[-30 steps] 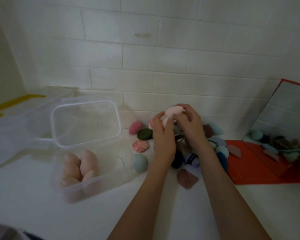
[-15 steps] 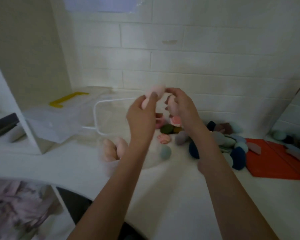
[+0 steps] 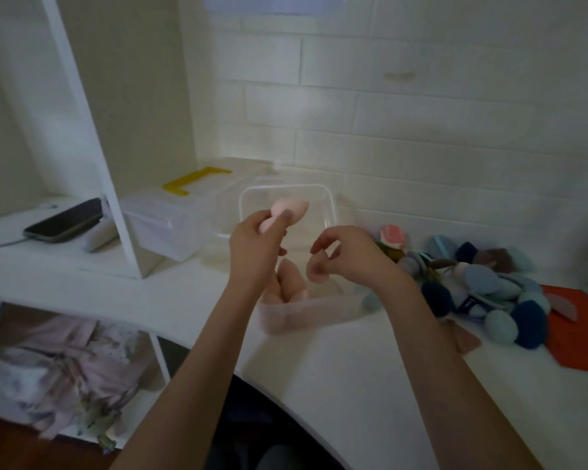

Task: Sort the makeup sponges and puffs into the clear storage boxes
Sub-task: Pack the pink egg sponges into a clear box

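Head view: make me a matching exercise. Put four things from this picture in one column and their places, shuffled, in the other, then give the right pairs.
Things:
1. pale pink sponge
2. peach sponges
3. phone
4. yellow handle

Places:
A. on the shelf at far left
B. inside the open clear box
C. on the lid of the closed clear box
D. held in the left hand

Pairs: 1-D, 2-B, 3-A, 4-C

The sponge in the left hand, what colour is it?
Pale pink sponge, held in the left hand; head view.
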`<act>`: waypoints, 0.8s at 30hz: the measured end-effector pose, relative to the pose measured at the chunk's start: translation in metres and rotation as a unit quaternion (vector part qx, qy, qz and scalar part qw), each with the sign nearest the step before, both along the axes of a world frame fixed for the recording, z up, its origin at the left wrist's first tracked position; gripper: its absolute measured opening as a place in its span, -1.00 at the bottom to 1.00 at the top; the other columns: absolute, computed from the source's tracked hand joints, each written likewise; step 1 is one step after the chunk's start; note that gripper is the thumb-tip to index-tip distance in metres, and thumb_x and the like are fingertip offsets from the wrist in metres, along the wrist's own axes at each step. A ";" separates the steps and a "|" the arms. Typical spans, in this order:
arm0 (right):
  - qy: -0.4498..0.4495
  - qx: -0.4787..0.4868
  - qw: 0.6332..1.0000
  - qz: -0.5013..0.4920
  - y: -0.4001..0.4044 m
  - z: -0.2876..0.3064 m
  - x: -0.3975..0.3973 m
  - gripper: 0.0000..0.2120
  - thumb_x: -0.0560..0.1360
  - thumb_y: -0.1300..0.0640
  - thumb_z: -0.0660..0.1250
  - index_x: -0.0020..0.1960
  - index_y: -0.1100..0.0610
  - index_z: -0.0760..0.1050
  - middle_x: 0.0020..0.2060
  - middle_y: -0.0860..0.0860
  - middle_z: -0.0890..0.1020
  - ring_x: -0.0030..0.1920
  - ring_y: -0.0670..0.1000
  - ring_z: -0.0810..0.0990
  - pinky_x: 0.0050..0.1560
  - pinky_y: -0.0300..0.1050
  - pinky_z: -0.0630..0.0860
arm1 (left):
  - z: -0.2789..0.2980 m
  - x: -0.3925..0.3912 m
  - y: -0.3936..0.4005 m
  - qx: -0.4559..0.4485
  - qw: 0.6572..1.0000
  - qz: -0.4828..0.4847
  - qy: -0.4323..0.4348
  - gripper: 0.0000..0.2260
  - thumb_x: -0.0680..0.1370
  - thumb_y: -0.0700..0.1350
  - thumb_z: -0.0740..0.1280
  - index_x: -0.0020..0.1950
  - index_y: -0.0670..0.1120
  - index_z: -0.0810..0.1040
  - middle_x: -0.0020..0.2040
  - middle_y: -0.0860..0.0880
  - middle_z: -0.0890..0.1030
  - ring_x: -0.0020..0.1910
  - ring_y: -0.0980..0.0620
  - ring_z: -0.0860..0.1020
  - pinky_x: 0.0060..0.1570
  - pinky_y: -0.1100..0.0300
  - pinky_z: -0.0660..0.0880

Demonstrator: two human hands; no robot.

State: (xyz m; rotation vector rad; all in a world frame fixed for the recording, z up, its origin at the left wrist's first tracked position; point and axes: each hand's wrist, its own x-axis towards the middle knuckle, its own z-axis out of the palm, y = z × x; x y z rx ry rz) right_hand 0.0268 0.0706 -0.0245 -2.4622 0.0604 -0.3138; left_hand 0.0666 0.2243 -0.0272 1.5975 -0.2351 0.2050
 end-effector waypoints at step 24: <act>0.100 0.186 0.977 0.029 -0.003 0.001 0.006 -0.56 0.45 0.23 0.31 0.32 0.12 0.36 0.02 0.07 0.63 0.03 -0.03 0.62 0.15 -0.08 0.56 | 0.000 0.013 -0.014 0.233 0.956 -0.180 -0.002 -0.80 0.56 0.06 0.24 -0.01 -0.07 0.43 -0.23 -0.09 0.57 -0.58 0.03 0.46 -0.59 0.30 0.34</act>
